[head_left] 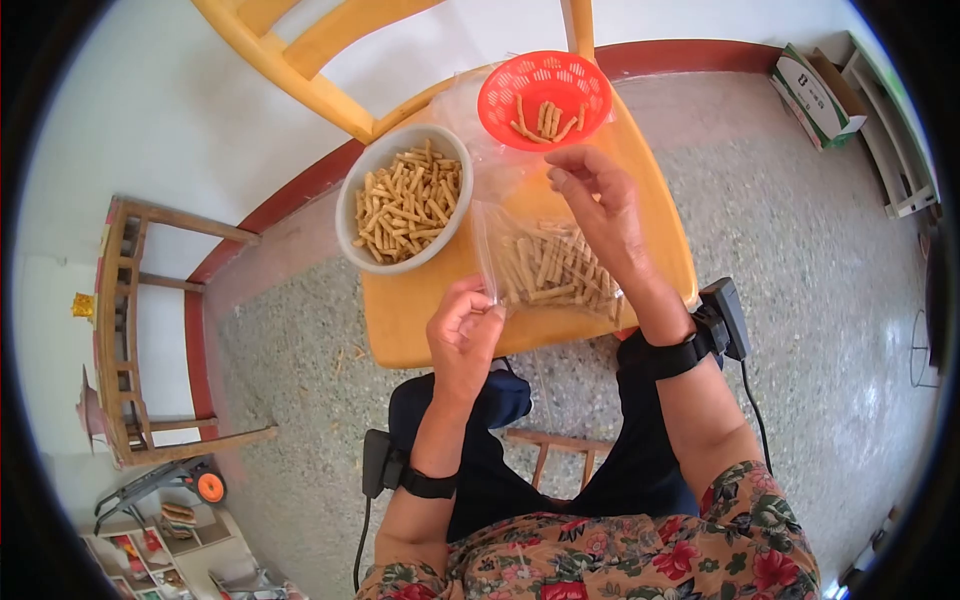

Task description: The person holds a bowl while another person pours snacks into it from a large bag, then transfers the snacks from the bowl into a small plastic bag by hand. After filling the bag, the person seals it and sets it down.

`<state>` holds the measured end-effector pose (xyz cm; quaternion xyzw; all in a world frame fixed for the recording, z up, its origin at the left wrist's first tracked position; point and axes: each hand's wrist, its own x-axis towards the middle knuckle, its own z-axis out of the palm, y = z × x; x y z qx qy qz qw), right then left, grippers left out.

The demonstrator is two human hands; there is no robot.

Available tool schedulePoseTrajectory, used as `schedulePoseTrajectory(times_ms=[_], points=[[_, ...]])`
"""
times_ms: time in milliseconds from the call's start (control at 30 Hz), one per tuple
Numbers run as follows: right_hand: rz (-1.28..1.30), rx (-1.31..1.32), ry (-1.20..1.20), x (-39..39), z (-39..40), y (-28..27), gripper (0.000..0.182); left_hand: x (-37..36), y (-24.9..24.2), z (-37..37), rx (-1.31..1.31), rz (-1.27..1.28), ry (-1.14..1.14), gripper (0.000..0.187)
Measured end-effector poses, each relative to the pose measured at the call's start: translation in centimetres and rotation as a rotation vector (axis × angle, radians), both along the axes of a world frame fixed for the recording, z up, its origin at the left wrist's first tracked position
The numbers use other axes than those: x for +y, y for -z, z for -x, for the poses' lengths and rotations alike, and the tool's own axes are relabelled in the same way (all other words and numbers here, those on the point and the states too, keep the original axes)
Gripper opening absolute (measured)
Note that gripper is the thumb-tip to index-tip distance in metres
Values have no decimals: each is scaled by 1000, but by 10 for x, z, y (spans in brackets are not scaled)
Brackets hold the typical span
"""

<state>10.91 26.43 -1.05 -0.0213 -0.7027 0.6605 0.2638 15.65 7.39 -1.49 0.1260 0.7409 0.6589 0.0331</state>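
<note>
A clear plastic bag (550, 265) filled with tan sticks lies on the yellow wooden chair seat (655, 210). My left hand (466, 330) pinches the bag's left edge. Above the bag's upper right, my right hand (603, 200) has its thumb and fingers bent toward each other; whether anything small is between them cannot be made out. Left of the bag stands a grey bowl (352, 226) full of short tan sticks. The red basket (545, 72), holding several sticks, is just beyond my right hand.
More clear plastic (470, 120) lies between bowl and basket. The chair's backrest (330, 42) rises at the far side. A wooden frame (128, 330) leans at the left, and an open carton (815, 100) is on the floor at the upper right.
</note>
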Motion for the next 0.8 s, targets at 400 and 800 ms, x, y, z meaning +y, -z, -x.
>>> schedulePoseTrajectory(times_ms=[400,800], points=[[340,-406,-660,-1,19,-1,26,7,-32,-2,127,-7,174,5],[623,-231,-623,19,7,-17,12,2,-65,1,232,-63,172,4]])
